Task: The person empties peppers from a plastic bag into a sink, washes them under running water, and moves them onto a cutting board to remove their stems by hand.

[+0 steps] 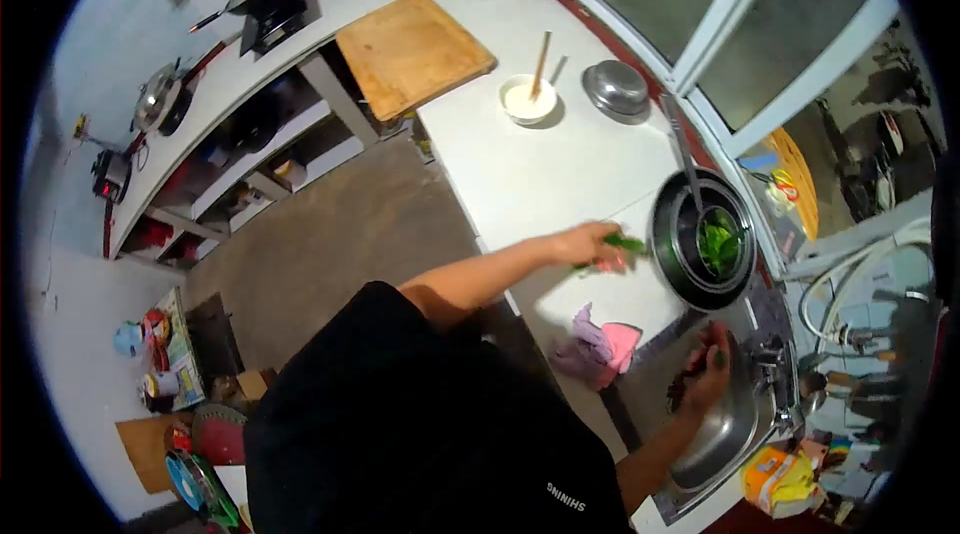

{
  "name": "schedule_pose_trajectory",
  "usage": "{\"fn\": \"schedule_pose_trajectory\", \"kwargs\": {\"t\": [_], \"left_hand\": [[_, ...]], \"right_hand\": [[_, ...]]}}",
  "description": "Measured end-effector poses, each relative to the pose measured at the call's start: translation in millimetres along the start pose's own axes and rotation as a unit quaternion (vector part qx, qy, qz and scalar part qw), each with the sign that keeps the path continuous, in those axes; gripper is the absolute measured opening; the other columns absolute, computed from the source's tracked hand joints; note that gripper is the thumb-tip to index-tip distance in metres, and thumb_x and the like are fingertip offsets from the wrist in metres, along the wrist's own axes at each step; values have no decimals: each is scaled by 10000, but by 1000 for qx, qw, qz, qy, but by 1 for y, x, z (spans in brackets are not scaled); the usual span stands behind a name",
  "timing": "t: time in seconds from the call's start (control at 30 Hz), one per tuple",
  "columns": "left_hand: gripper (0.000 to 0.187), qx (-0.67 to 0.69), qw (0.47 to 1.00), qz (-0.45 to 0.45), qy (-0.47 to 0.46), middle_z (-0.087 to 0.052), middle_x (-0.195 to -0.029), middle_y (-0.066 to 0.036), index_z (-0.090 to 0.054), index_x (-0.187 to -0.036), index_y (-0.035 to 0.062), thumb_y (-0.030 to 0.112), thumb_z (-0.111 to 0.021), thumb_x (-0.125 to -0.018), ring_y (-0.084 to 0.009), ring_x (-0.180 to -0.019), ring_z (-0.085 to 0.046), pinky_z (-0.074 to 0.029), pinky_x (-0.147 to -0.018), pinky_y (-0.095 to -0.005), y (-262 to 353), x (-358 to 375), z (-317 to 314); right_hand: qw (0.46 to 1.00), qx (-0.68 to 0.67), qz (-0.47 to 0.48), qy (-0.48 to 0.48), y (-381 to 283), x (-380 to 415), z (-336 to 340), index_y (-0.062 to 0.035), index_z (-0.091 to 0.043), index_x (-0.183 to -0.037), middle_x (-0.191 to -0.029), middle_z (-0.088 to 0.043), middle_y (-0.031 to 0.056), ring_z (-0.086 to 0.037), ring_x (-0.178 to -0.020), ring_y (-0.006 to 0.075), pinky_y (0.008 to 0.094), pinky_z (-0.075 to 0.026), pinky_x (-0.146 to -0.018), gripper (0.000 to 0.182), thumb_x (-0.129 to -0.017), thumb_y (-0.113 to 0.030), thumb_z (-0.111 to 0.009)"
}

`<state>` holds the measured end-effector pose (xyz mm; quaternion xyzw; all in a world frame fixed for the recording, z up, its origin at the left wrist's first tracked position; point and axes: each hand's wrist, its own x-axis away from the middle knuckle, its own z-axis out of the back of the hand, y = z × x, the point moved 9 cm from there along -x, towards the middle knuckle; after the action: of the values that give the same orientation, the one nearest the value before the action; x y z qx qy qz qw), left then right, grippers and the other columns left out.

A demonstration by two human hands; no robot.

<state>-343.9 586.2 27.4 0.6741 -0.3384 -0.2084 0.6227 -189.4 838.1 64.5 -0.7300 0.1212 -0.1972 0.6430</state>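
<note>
On the white counter beside the sink, my left hand (590, 246) is clenched around a bunch of green leafy stalks (622, 244), just short of the dark round metal pot (672, 259) already holding greens. I judge I'm mid-transfer; next comes a short reach over the rim. My right hand (708, 369) grips something dark above the steel sink basin (735, 434).

Dim bluish kitchen light, strong fisheye warp, black corners, soft blurry detail.
</note>
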Motion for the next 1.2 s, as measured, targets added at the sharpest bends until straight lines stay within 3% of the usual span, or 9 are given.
{"fn": "schedule_pose_trajectory", "kwargs": {"t": [0.1, 0.23, 0.3, 0.4, 0.43, 0.67, 0.9, 1.03, 1.2], "left_hand": [[178, 75, 979, 39, 188, -608, -816, -32, -526, -971, 45, 149, -579, -836, -76, -628, -504, -409, -559, -224, -22, 49, 120], [97, 262, 860, 16, 438, -462, -585, 12, -567, -818, 42, 58, -580, -723, -86, -465, -407, -328, -417, -234, -49, 148, 306], [106, 395, 801, -56, 447, -410, -540, 37, -497, -677, 94, 65, -566, -752, -73, -425, -337, -269, -385, -230, -58, 194, 386], [139, 309, 747, -70, 585, -433, -562, 31, -470, -730, 115, 115, -603, -772, -77, -427, -341, -253, -400, -238, -86, 266, 508], [156, 277, 700, -2, 658, -437, -569, 27, -467, -750, 127, 124, -621, -773, -76, -429, -350, -259, -394, -235, -88, 289, 531], [168, 279, 636, 38, 718, -467, -577, 7, -522, -794, 79, 147, -674, -768, -83, -392, -341, -257, -350, -226, -139, 343, 662], [215, 381, 747, 29, 544, -447, -565, 10, -537, -831, 57, 206, -682, -778, -69, -378, -299, -252, -354, -209, -123, 281, 674], [172, 301, 826, 124, 460, -390, -488, 35, -529, -823, 90, 208, -654, -803, -77, -359, -294, -238, -352, -218, -120, 266, 668], [170, 261, 847, 180, 427, -385, -467, 35, -504, -791, 91, 143, -666, -785, -73, -351, -320, -251, -350, -229, -129, 269, 677]], "right_hand": [[995, -37, -65, -60, 37, -15, -55, -37, -522, -1163, -913, -576, 73, -436, -549, 77, 198, -354, -483, 319, -907, -204, -434], [983, 11, -154, -104, 72, -25, -155, -23, -547, -1112, -809, -585, 66, -415, -483, 77, 207, -330, -424, 312, -885, -231, -493], [977, 14, -179, -119, 89, -28, -213, -16, -560, -1068, -747, -590, 64, -392, -429, 78, 212, -310, -386, 297, -872, -236, -525], [965, -10, -209, -155, 131, -45, -292, -13, -568, -1068, -810, -619, 138, -382, -390, 88, 228, -294, -368, 314, -867, -250, -527], [962, -41, -229, -139, 141, -52, -318, -14, -560, -1080, -826, -619, 140, -376, -388, 86, 228, -296, -367, 324, -865, -253, -529], [945, -169, -273, -60, 175, -121, -479, -56, -492, -1060, -1010, -608, 177, -330, -401, 61, 210, -317, -385, 287, -886, -285, -503], [953, -181, -239, -36, 197, -163, -519, -57, -472, -1106, -1041, -603, 168, -363, -477, 66, 213, -342, -438, 306, -942, -285, -350], [954, -170, -245, -14, 200, -178, -524, -57, -482, -1097, -1037, -607, 169, -369, -485, 70, 213, -341, -447, 291, -940, -259, -343], [963, -144, -227, -15, 193, -228, -542, -36, -471, -1080, -991, -621, 174, -365, -482, 78, 211, -337, -435, 280, -938, -240, -344]]}}
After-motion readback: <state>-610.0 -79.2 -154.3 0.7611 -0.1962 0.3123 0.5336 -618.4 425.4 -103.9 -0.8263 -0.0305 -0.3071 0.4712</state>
